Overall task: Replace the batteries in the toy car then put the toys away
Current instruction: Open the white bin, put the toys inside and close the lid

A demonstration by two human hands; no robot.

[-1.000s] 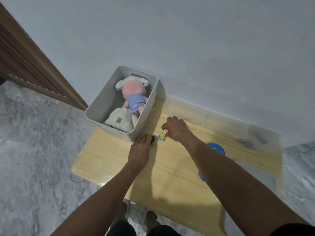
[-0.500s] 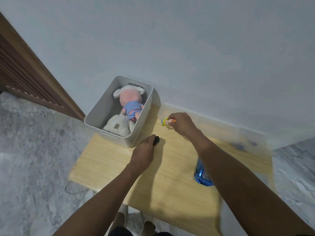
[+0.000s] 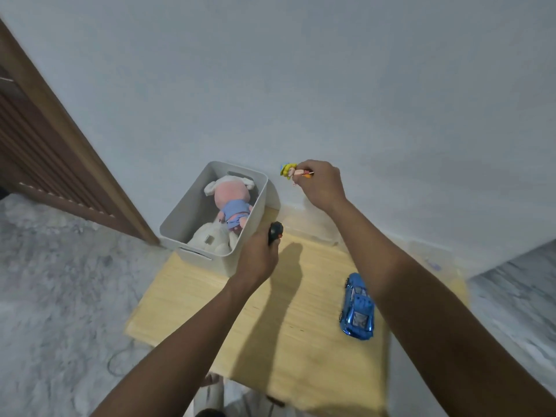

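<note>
Pale wooden worktop [image 3: 270, 326], near to far: the blue toy car [image 3: 357, 308] waits by my right arm; my left hand [image 3: 258, 257] grips a small black toy [image 3: 275, 232]; my right hand [image 3: 322, 183], now lifted, pinches a little figure [image 3: 288, 170] beside the grey bin [image 3: 234, 254], bound for storage.

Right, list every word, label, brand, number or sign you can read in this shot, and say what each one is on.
None can be read.
White plush in the grey bin: a small tag shows, too small to tell if it carries print.
Blue toy car: no legible marking.
Small figure in the right hand: no text visible.
Dark object in the left hand: a red spot, no readable text.
</note>
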